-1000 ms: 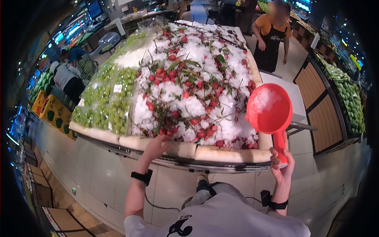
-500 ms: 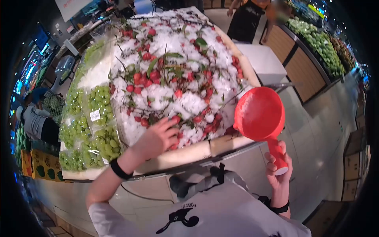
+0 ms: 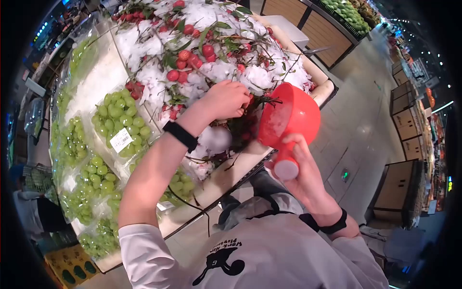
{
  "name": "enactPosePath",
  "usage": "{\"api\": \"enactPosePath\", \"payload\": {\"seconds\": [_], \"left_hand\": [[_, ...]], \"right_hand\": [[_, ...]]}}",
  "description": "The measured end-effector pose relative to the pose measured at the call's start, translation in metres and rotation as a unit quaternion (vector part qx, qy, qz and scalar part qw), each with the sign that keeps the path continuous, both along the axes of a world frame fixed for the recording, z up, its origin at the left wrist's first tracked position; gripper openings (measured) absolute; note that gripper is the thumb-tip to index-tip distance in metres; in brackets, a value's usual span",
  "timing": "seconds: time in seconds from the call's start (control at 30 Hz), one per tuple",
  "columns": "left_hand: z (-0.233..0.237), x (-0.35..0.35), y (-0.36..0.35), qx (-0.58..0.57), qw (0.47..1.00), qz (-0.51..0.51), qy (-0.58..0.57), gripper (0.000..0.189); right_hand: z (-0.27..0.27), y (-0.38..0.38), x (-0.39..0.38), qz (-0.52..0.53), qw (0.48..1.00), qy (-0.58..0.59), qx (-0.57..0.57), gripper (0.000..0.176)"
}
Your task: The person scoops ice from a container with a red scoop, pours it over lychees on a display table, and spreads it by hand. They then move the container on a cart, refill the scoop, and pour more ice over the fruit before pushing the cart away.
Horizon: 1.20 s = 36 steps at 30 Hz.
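My left hand (image 3: pixel 228 100) reaches over the ice bed with its fingers curled closed around a lychee branch (image 3: pixel 269 99); red fruit shows at the fingertips. Most of the grip is hidden by the back of the hand. In my right hand (image 3: pixel 305 171) is the handle of a red plastic scoop (image 3: pixel 301 113), held at the edge of the display. White crushed ice lies inside its tilted bowl. Bunches of red lychees (image 3: pixel 192 60) with twigs and leaves are spread over the crushed ice (image 3: pixel 144 72) beyond my left hand.
Bagged green grapes (image 3: pixel 120 115) with a white label fill the left side of the display. A pale rim (image 3: pixel 240 171) borders the near edge. Wooden produce stands (image 3: pixel 308 24) stand at the back right, with tiled floor (image 3: pixel 356 130) on the right. A person (image 3: pixel 31 212) is at far left.
My view has turned and come closer to the display. My left hand has gone from spread fingers to a closed grip on the lychees. The scoop has come nearer to my left hand and tilted.
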State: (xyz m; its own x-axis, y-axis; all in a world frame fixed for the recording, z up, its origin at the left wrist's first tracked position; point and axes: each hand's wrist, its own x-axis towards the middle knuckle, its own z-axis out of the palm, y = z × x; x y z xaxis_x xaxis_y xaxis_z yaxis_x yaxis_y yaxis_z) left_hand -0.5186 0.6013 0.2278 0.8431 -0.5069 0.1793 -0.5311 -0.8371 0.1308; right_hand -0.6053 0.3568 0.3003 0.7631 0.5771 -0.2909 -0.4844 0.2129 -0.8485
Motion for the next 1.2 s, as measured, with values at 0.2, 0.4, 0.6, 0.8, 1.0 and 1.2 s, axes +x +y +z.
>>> {"api": "enactPosePath", "payload": {"seconds": [0.2, 0.4, 0.6, 0.8, 1.0, 1.2], "left_hand": [[-0.005, 0.013, 0.027, 0.032, 0.999, -0.010, 0.008, 0.016], [0.021, 0.032, 0.070, 0.052, 0.997, 0.028, 0.058, 0.024], [0.034, 0.017, 0.091, -0.009, 0.986, 0.061, 0.152, 0.028], [0.037, 0.006, 0.081, -0.028, 0.980, 0.070, 0.183, 0.022], [0.071, -0.050, 0.069, -0.165, 0.982, 0.053, 0.072, 0.041], [0.061, -0.086, 0.034, -0.033, 0.993, 0.064, -0.089, 0.086]], "right_hand": [[0.009, 0.087, -0.030, -0.036, 0.998, 0.055, -0.018, 0.014], [-0.023, 0.163, -0.031, 0.000, 0.998, 0.019, -0.062, 0.013], [-0.071, 0.197, -0.040, -0.005, 0.991, -0.060, -0.122, 0.027], [-0.092, 0.225, -0.038, -0.073, 0.986, -0.145, -0.044, 0.029], [-0.102, 0.209, -0.041, -0.054, 0.924, -0.322, -0.199, 0.037], [-0.087, 0.192, -0.038, -0.048, 0.920, -0.342, -0.185, 0.037]]}}
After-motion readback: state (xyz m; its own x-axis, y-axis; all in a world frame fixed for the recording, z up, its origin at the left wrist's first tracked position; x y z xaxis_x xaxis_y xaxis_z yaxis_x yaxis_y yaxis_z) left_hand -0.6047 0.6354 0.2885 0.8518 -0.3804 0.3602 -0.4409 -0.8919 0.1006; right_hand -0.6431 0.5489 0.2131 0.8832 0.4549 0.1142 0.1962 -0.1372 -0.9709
